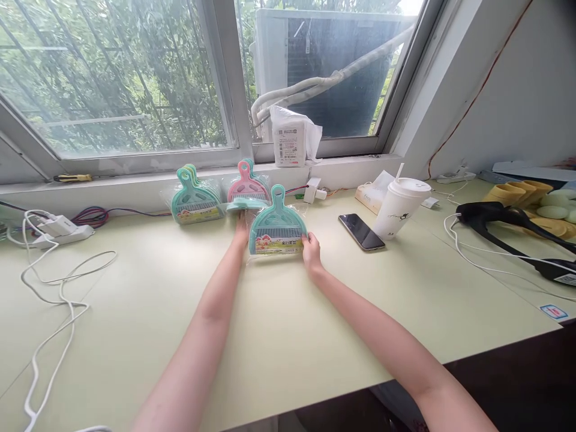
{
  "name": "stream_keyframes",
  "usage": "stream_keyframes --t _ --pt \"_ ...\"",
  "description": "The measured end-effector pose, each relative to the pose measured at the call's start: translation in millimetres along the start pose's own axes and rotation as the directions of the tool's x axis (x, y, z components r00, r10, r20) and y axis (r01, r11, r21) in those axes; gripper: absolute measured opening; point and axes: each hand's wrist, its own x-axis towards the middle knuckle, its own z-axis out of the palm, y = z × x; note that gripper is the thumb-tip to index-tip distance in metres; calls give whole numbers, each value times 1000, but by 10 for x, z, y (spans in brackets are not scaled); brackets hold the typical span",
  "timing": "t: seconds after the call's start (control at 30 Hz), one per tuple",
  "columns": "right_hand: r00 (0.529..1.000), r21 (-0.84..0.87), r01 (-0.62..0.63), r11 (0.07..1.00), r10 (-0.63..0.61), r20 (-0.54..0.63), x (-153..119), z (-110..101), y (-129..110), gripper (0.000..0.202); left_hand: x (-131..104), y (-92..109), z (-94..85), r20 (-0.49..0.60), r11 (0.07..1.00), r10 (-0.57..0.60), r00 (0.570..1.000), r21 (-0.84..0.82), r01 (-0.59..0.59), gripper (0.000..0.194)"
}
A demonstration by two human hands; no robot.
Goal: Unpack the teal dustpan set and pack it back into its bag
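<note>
My right hand (311,251) is closed on the lower right edge of a teal dustpan-and-brush set (278,225) in clear plastic wrap. The set stands upright, handle loop up, with a printed label along its bottom. My left hand (242,223) reaches in behind its left side, touching or just under a tilted teal dustpan (243,205) seen nearly edge-on; its fingers are mostly hidden. Behind that stands a wrapped pink dustpan set (246,183) with a teal one at its back. Farther left, several wrapped sets stand in a row, a teal one (194,201) foremost.
To the right are a phone (362,231), a white cup (400,207) with a straw, a tissue pack (371,195) and a black strap-like device (504,231). White cables (67,288) trail on the left. A paper pack (289,144) and a screwdriver (74,177) rest on the sill.
</note>
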Motion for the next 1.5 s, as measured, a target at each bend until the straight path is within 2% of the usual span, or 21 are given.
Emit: stream_keyframes --t 0.07,0.23,0.4,0.6,0.73,0.87,0.97,1.1,1.2,1.33,1.43,1.5 --pt "1000 8 -2 1000 2 -2 6 3 5 19 14 49 -33 -22 1000 -2 1000 14 2 39" --pt "1000 -11 24 1000 -24 -5 -16 -5 -19 20 102 149 -69 -58 988 -119 991 93 124 32" --pt "1000 -7 12 1000 -12 -3 -39 -11 -44 21 131 128 -27 -65 993 -44 997 108 51 45" --pt "1000 8 -1 1000 1 11 -38 -10 -41 21 95 149 -42 30 992 -48 998 120 44 46" --pt "1000 42 1 999 -1 -7 -30 2 -38 20 63 188 -70 28 994 -57 998 97 54 45" --pt "1000 48 0 999 0 -8 -27 6 -36 19 44 214 -91 -17 996 -59 998 63 60 40" --pt "1000 49 -15 999 15 4 -27 5 -35 19 41 229 -113 -67 996 -73 995 40 76 30" --pt "1000 15 -15 1000 15 -1 -28 1 -36 19 41 240 -143 -61 998 -61 996 32 63 16" --pt "1000 8 -5 1000 5 1 -25 -2 -32 20 35 239 -151 -68 999 -43 997 21 45 15" --pt "1000 8 9 1000 -9 5 -10 -1 -17 24 33 218 -139 -130 999 -46 990 -13 45 15" --pt "1000 4 8 1000 -8 -7 3 2 -3 22 46 191 -125 -207 992 -91 974 -110 69 16" --pt "1000 3 10 1000 -10 -17 7 0 5 20 48 182 -129 -256 959 -173 951 -262 104 25"
